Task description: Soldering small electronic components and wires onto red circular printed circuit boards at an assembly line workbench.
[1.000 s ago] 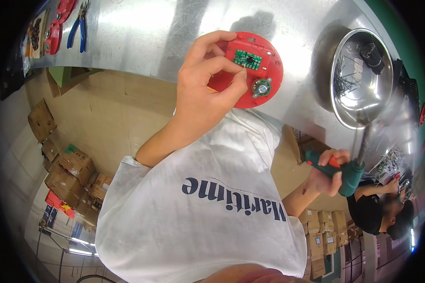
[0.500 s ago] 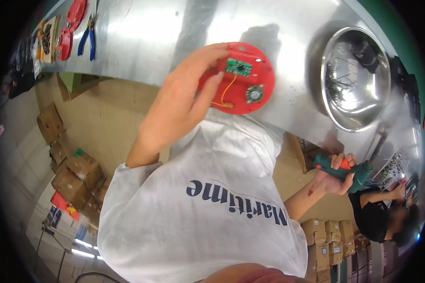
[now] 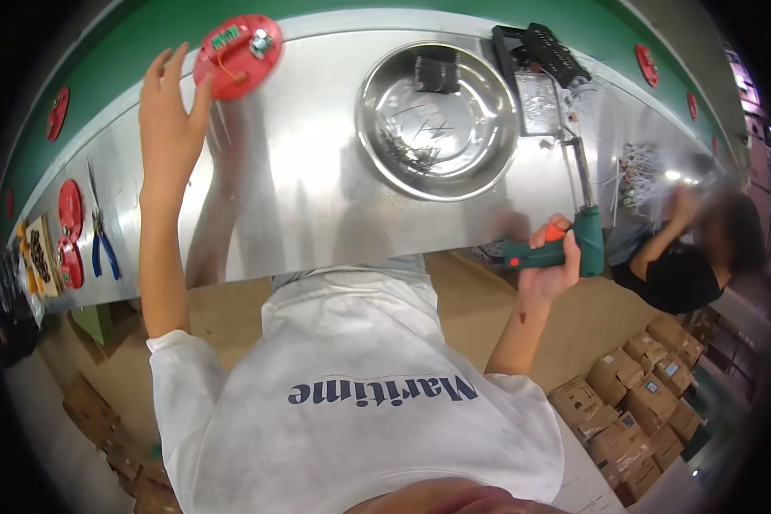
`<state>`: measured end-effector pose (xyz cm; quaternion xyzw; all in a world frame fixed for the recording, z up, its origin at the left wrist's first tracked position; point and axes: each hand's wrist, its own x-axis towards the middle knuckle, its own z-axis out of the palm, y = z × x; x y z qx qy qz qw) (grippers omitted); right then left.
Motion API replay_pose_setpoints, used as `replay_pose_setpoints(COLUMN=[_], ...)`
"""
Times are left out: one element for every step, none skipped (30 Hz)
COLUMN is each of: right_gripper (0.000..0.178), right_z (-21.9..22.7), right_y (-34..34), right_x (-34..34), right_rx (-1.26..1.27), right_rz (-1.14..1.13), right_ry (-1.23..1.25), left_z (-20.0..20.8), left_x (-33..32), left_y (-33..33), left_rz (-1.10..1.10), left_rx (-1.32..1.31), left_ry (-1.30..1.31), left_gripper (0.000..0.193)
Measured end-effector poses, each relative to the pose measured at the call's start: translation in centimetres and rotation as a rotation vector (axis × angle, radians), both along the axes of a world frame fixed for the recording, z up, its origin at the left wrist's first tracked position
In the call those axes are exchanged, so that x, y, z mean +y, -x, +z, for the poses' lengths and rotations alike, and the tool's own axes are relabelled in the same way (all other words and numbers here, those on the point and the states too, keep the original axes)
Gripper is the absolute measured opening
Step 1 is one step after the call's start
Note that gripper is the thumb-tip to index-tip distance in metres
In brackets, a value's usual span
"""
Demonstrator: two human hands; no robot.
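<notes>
My left hand [image 3: 173, 120] is stretched toward the far left of the metal table, fingers spread. Beside its thumb lies a round red plastic housing [image 3: 210, 64] with a green circuit board, a small round metal part and an orange wire inside. Thumb and housing rim are very close; whether they touch I cannot tell. My right hand [image 3: 550, 261] is closed around the handle of a green pistol-grip electric screwdriver [image 3: 589, 236] with an orange trigger, held at the table's near edge. The tool's far end points away from me, over the table.
A steel bowl [image 3: 368, 146] with thin dark pieces stands mid-table, beside a black rack [image 3: 557, 56]. Blue-handled pliers [image 3: 104, 253] and red housings [image 3: 70, 210] lie left. A green strip [image 3: 334, 10] runs behind. A person [image 3: 681, 274] sits right; cardboard boxes [image 3: 621, 445] are stacked below.
My left hand has carried the red housing from the table's near edge to its far left side, and its fingers have come apart. The right hand still grips the screwdriver. My view has shifted.
</notes>
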<state>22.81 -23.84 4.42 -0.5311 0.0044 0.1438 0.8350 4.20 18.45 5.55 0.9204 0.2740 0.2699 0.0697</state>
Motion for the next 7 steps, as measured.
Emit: replay_pose_setpoints(right_gripper=[0.016, 0.013, 0.018, 0.021, 0.025, 0.029, 0.033], right_z=[0.9, 1.6, 2.7, 3.7, 4.6, 4.6, 3.7], right_y=[-0.5, -1.2, -1.8, -2.1, -2.3, -2.8, -3.4], right_x=[0.0, -0.4, -0.8, -1.6, -2.6, -3.7, -4.4], right_rx=[-0.027, -0.08, -0.103, -0.159, -0.217, -0.307, -0.389], right_rz=[-0.092, -0.067, -0.154, -0.179, -0.208, -0.155, -0.097], right_ry=[0.115, 0.11, 0.181, 0.137, 0.096, 0.007, -0.097], left_z=[0.4, 0.9, 1.0, 1.1, 1.2, 0.9, 1.0], left_x=[-0.6, -1.5, -2.4, -3.6, -4.7, -5.9, -5.9], left_y=[-0.8, -0.9, -1.2, -1.3, -1.5, -1.8, -1.3], left_rz=[0.028, 0.069, 0.068, -0.022, -0.116, -0.21, -0.2], left_rx=[-0.051, -0.093, -0.093, -0.079, -0.066, -0.04, -0.028], left_ry=[-0.028, -0.055, -0.053, -0.079, -0.102, -0.019, -0.027], left_gripper=[0.04, 0.04, 0.04, 0.041, 0.041, 0.043, 0.043])
